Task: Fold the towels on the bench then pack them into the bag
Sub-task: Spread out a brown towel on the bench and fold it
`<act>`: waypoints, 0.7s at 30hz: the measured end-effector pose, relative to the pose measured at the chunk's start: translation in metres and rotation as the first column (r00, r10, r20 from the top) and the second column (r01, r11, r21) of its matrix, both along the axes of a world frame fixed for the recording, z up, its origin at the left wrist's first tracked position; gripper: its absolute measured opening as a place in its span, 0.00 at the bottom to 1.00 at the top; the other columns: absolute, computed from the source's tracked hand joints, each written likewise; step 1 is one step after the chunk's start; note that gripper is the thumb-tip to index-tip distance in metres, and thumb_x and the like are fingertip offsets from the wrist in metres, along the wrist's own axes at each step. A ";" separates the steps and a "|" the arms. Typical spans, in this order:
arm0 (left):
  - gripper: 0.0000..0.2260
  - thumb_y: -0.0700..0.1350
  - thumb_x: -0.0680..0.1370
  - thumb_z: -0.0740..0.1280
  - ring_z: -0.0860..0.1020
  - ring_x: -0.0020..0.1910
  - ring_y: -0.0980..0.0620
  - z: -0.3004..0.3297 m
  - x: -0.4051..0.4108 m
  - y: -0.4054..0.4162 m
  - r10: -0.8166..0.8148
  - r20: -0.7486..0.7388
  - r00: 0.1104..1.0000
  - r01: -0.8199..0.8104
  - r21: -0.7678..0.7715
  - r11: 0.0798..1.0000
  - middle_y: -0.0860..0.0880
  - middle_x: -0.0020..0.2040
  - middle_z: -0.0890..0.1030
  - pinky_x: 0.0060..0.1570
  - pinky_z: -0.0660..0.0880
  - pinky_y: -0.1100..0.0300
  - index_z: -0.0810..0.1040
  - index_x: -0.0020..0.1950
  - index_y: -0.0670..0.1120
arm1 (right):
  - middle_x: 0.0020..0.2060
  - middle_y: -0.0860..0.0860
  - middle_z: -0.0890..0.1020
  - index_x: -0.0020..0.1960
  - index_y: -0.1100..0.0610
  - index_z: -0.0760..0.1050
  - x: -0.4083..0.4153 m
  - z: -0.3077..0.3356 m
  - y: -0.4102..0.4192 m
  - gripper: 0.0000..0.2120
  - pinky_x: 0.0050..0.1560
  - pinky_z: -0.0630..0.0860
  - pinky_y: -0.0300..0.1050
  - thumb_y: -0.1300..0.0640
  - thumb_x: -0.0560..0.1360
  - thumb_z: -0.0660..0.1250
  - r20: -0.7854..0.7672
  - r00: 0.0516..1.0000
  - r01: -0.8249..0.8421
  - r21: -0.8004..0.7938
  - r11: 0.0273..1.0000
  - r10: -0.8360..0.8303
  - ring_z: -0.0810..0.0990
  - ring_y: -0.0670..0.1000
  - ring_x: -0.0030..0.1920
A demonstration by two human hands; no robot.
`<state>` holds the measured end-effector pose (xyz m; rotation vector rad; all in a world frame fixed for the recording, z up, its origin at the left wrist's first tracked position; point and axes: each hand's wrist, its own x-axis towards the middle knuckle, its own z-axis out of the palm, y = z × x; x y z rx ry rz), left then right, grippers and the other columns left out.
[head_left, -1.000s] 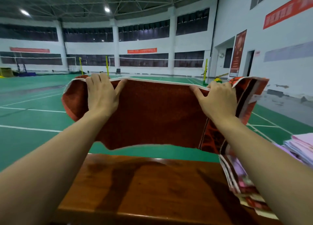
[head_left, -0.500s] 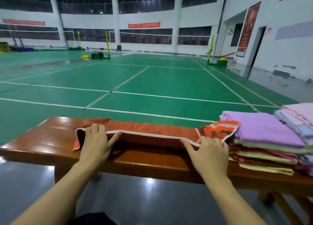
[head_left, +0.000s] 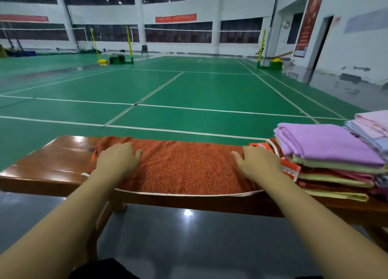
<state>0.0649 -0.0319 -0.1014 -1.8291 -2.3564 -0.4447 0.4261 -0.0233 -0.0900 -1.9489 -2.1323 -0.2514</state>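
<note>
Orange terry towel spread along the wooden bench, both hands flat on it.
We press left hand and right hand open-palmed, gripping nothing; the towel's right end touches the folded stack, so a careless fold may snag and topple it.

Both hands flat on orange towel, bench.

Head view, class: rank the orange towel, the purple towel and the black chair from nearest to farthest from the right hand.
1. orange towel: under the right hand, touching it.
2. purple towel: to its right, topping the stack.
3. black chair: far across the court.
</note>
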 end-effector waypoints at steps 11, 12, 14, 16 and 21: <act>0.39 0.77 0.74 0.43 0.48 0.82 0.47 -0.046 -0.034 0.019 -0.005 0.084 0.996 0.032 -0.317 0.948 0.51 0.84 0.50 0.74 0.39 0.29 0.52 0.82 0.61 | 0.81 0.38 0.44 0.80 0.33 0.48 0.018 -0.051 -0.005 0.37 0.72 0.41 0.76 0.22 0.74 0.42 -0.091 0.995 -0.065 -0.399 0.915 0.031 0.38 0.52 0.81; 0.40 0.78 0.73 0.42 0.47 0.82 0.47 -0.046 -0.036 0.019 -0.004 0.078 0.997 0.029 -0.321 0.947 0.52 0.84 0.49 0.73 0.39 0.28 0.51 0.82 0.62 | 0.81 0.38 0.42 0.80 0.33 0.46 0.014 -0.050 -0.008 0.38 0.72 0.42 0.77 0.22 0.74 0.42 -0.105 0.994 -0.054 -0.421 0.905 0.011 0.36 0.54 0.81; 0.42 0.79 0.70 0.40 0.46 0.82 0.47 -0.044 -0.037 0.018 -0.006 0.062 0.998 0.027 -0.338 0.941 0.53 0.84 0.48 0.73 0.38 0.27 0.50 0.82 0.63 | 0.81 0.39 0.40 0.80 0.34 0.44 0.009 -0.048 -0.014 0.38 0.72 0.44 0.77 0.22 0.74 0.43 -0.115 0.993 -0.033 -0.452 0.892 -0.022 0.34 0.56 0.81; 0.41 0.79 0.70 0.40 0.46 0.82 0.48 -0.040 -0.038 0.015 -0.008 0.058 0.998 0.029 -0.363 0.931 0.55 0.83 0.46 0.71 0.38 0.25 0.48 0.81 0.64 | 0.81 0.39 0.38 0.81 0.35 0.42 0.005 -0.048 -0.019 0.39 0.72 0.44 0.76 0.21 0.74 0.43 -0.114 0.992 -0.012 -0.474 0.880 -0.048 0.33 0.56 0.80; 0.40 0.79 0.69 0.39 0.44 0.82 0.49 -0.035 -0.050 0.010 -0.003 0.035 0.999 0.017 -0.430 0.903 0.58 0.83 0.43 0.68 0.37 0.22 0.45 0.80 0.68 | 0.80 0.41 0.35 0.80 0.34 0.39 -0.006 -0.047 -0.031 0.41 0.72 0.45 0.77 0.20 0.72 0.41 -0.072 0.995 0.023 -0.526 0.850 -0.071 0.33 0.57 0.80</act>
